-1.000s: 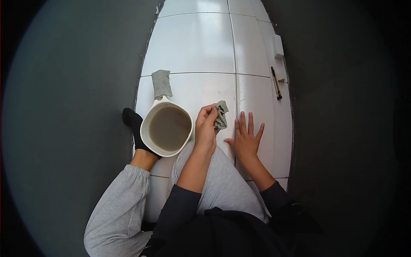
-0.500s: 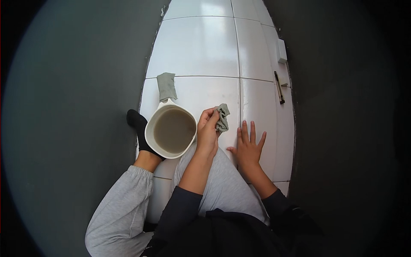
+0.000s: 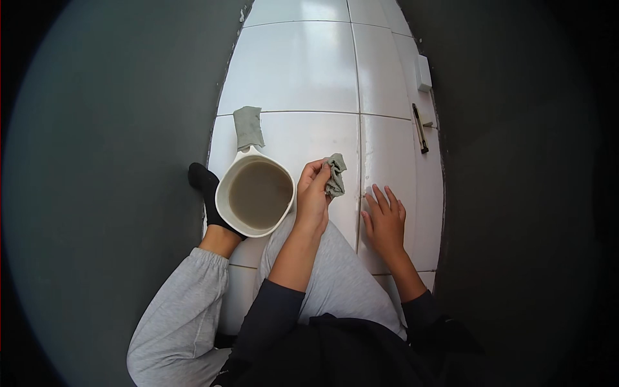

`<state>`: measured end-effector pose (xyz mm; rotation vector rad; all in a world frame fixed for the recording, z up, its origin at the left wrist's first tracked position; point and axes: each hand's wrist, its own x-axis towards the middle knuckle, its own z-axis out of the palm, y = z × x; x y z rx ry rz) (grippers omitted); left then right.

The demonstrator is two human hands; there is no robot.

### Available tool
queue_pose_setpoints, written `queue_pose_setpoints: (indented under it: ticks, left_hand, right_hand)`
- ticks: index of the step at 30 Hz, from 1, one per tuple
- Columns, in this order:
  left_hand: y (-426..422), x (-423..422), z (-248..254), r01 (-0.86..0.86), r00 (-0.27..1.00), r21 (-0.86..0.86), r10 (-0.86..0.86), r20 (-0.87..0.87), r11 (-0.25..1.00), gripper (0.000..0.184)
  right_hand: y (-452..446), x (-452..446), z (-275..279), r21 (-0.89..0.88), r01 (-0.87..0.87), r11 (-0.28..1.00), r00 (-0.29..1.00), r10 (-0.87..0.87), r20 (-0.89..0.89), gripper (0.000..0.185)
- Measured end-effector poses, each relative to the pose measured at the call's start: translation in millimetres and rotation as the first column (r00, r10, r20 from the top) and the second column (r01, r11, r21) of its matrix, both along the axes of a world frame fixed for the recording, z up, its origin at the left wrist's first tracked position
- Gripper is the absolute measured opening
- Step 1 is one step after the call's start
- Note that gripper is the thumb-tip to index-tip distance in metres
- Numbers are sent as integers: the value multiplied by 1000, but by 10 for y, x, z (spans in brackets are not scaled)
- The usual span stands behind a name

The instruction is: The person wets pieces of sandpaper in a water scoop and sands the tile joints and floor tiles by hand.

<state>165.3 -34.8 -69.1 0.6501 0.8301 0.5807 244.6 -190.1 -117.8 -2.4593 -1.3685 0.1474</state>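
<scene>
In the head view my left hand point(image 3: 313, 193) is closed, pinching a crumpled grey-green cloth point(image 3: 335, 175) just above the white tiles. Left of that hand stands a white plastic dipper point(image 3: 221, 209) with cloudy brownish water point(image 3: 261, 195) in it. A second grey-green cloth piece point(image 3: 248, 128) lies at the dipper's handle and covers part of it. My right hand point(image 3: 388, 224) is over the tiles to the right, fingers apart and slightly bent, with nothing in it. Whether its fingertips touch the tile is hard to tell.
A black-handled cutter knife point(image 3: 420, 129) lies near the right edge of the tiled floor point(image 3: 296, 71), below a small white block point(image 3: 423, 73). Dark grey surfaces point(image 3: 116, 129) border the tiles on both sides. My black-socked foot point(image 3: 207, 187) is beside the dipper.
My right hand has shifted right, and its fingers, spread flat before, are now closer together and slightly bent. My left hand keeps the cloth in nearly the same place.
</scene>
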Motion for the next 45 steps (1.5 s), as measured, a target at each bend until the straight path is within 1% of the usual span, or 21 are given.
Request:
queue_pose_setpoints:
  ticks: [2,4,5,8,15,17,18,20,23,24,25,27,28,35,37,39,40,41,43,44,45]
  left_hand:
    - [8,2,4,-3,1000,2,3,1,1000,15]
    - [8,7,-4,-4,1000,1,4,-4,1000,15]
    - [8,9,-1,-2,1000,0,2,-3,1000,15]
    - [5,7,3,-4,1000,-1,4,-9,1000,15]
    - [9,6,-13,-10,1000,9,10,-6,1000,15]
    - [15,9,-4,-25,1000,8,25,-9,1000,15]
    - [11,12,-1,-19,1000,6,19,-5,1000,15]
    - [-7,17,-13,-9,1000,-1,9,-3,1000,16]
    - [9,-5,-15,3,1000,16,-3,-2,1000,16]
    - [8,-9,-10,-5,1000,14,5,6,1000,16]
    - [6,-8,-5,-14,1000,10,14,16,1000,16]
    - [-1,-8,17,-32,999,17,31,16,999,16]
    - [-4,-6,14,-17,1000,20,17,12,1000,16]
    - [-4,-9,23,-27,1000,15,27,6,1000,16]
    - [-3,-3,-8,-22,1000,7,22,9,1000,16]
    - [-9,-7,0,-27,1000,7,27,13,1000,16]
    - [-19,-9,-5,-36,999,9,35,29,999,16]
    - [-16,-15,7,-46,998,12,46,45,999,16]
    - [-31,-50,36,-71,996,29,70,61,997,16]
    - [-49,-69,31,-157,977,56,147,157,986,17]
    - [-68,-93,54,-243,943,73,218,252,967,17]
  right_hand:
    - [1,-28,38,-2,-12,1000,1000,12,19,40]
    - [-7,-129,86,-128,-53,990,996,61,57,49]
    - [-8,-175,82,-129,-51,990,997,59,59,49]
    - [8,-266,48,-214,-59,975,989,86,117,69]
    - [153,-251,78,-207,-92,974,983,122,140,73]
    - [113,-318,169,-327,-78,942,988,116,99,71]
    - [121,-307,145,-330,-79,941,988,118,101,71]
    - [152,-267,58,-214,-34,976,989,64,133,73]
    - [289,-106,30,-147,-6,989,994,22,106,71]
    - [338,-59,125,14,17,1000,990,-19,138,53]
    - [353,17,140,19,10,1000,990,-13,138,53]
    - [375,177,198,178,35,983,999,-38,12,28]
    - [407,208,235,338,42,940,994,-73,80,9]
    - [388,313,370,387,94,917,987,-136,83,10]
    - [363,323,273,363,96,927,989,-130,71,10]
    - [356,330,171,80,63,995,995,-69,72,11]
    - [341,303,132,73,61,995,997,-64,34,25]
    - [376,291,166,78,55,995,998,-58,37,25]
    - [467,265,280,110,107,988,977,-125,172,37]
    - [561,306,344,209,95,973,984,-123,126,29]
    - [669,348,422,211,83,974,985,-113,130,29]
